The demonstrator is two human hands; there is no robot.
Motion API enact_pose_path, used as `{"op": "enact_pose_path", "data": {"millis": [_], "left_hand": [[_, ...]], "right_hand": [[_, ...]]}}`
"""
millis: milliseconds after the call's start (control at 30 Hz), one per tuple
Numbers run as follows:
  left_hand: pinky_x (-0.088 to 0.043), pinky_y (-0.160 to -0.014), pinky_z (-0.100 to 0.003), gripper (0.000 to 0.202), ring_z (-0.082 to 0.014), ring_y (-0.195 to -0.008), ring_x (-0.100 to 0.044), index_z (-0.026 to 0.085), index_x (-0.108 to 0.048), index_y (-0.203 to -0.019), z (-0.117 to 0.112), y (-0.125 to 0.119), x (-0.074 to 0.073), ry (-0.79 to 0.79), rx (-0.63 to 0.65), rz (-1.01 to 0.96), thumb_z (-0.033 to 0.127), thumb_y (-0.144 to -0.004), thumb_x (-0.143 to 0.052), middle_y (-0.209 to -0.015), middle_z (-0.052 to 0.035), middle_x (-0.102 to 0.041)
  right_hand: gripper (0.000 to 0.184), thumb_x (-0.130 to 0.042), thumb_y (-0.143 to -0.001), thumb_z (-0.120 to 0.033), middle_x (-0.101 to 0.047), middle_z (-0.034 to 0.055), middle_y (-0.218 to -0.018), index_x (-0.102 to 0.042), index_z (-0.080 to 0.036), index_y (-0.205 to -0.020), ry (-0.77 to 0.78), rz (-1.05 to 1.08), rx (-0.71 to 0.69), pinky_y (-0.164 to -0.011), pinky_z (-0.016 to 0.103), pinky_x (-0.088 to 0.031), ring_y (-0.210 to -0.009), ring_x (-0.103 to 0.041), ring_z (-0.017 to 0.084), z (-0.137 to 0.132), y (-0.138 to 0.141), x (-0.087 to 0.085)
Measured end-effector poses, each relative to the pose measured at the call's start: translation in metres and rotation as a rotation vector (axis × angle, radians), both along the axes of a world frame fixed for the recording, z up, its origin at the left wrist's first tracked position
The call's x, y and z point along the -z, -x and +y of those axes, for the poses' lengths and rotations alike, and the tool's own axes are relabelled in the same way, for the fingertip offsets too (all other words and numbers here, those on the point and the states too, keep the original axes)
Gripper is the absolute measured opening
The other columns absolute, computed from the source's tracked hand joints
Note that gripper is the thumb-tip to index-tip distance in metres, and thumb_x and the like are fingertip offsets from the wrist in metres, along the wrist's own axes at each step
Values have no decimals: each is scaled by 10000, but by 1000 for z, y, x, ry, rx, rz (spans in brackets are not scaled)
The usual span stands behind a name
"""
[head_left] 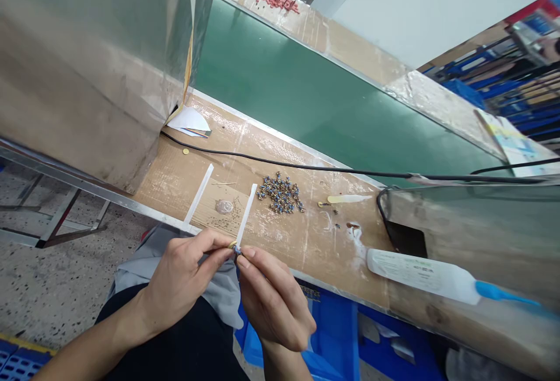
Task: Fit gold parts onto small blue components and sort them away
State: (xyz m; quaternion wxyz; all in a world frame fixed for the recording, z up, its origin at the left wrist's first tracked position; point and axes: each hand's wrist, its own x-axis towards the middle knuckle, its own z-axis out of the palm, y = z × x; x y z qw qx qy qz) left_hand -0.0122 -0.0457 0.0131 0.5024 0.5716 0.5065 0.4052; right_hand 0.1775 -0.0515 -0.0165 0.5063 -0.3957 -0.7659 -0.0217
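My left hand (pixel 184 279) is closed in a pinch on a thin stick-like tool with a small brass piece at its tip. My right hand (pixel 273 299) pinches a small blue-and-metal part (pixel 237 248) between thumb and forefinger, touching that tip. Both hands meet just in front of the workbench edge, over my lap. A white plastic strip (pixel 246 215) rises from the meeting point onto the bench. A pile of several small blue-and-brass parts (pixel 280 193) lies on the bench beyond my hands.
A second white strip (pixel 198 194) and a clear round piece (pixel 224 206) lie left of the pile. A black cable (pixel 306 166) crosses the bench. A green conveyor belt (pixel 315 101) runs behind. A white tube with blue cap (pixel 429 276) lies right. Blue bins (pixel 341 334) sit below.
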Motion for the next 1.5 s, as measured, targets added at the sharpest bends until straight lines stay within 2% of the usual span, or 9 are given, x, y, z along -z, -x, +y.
{"op": "enact_pose_path", "data": {"millis": [100, 233, 467, 767, 900, 1000, 1367, 1500], "left_hand": [[-593, -826, -210, 132, -134, -920, -835, 254, -807, -1116, 1, -1, 4, -16, -25, 11, 174, -1121, -703, -1041, 44, -880], [-585, -828, -229, 116, -139, -898, -824, 245, -800, -1097, 0, -3, 5, -18, -41, 26, 187, -1117, -702, -1020, 34, -872], [-573, -815, -243, 132, -135, -837, -797, 237, -762, -1034, -3, -6, 1, -118, -74, 83, 140, -1074, -681, -941, 34, -843], [-554, -770, -242, 151, -121, -761, -741, 225, -719, -928, 2, -9, -4, -118, -95, 74, 94, -987, -672, -834, 44, -773], [-531, -722, -243, 162, -115, -708, -687, 220, -673, -870, 3, -11, -5, -124, -114, 64, 77, -943, -654, -781, 46, -709], [-519, -703, -244, 172, -115, -694, -668, 221, -645, -850, 4, -13, -4, -141, -136, 51, 67, -926, -642, -759, 48, -680], [-492, -681, -240, 182, -110, -668, -612, 220, -595, -818, 2, -15, 0, -200, -171, 62, 69, -913, -630, -730, 50, -634], [-501, -687, -229, 173, -105, -671, -636, 216, -630, -833, 3, -13, 2, -173, -141, 39, 79, -938, -635, -739, 51, -657]], "right_hand": [[513, -856, -914, 46, -861, 100, -1257, -819, -183, -1372, -5, 3, 0, -862, 362, -798, -1024, -879, 249, 1, 0, 0], [538, -844, -937, 26, -864, 77, -1262, -805, -231, -1407, 15, -10, 16, -854, 360, -797, -1018, -881, 246, 2, 0, -1], [527, -854, -920, 33, -857, 102, -1285, -807, -181, -1399, 19, -30, -22, -879, 384, -798, -1040, -879, 259, 1, -4, -3], [530, -869, -896, 47, -851, 117, -1306, -803, -129, -1392, 18, -77, -80, -930, 388, -793, -1060, -875, 263, -1, -10, -10], [562, -873, -932, -11, -841, 89, -1358, -782, -212, -1449, 45, -101, -72, -946, 409, -794, -1057, -879, 261, -5, -13, -7], [567, -885, -937, -43, -837, 92, -1371, -776, -227, -1462, 51, -111, -72, -958, 417, -793, -1067, -881, 271, -7, -14, -6], [504, -861, -939, -20, -843, 86, -1321, -798, -213, -1400, 33, -116, -68, -924, 398, -793, -1062, -870, 253, -6, -9, -4], [450, -809, -979, -29, -855, 90, -1210, -798, -203, -1394, 81, 24, -116, -848, 402, -788, -1025, -869, 254, -2, -7, -9]]}}
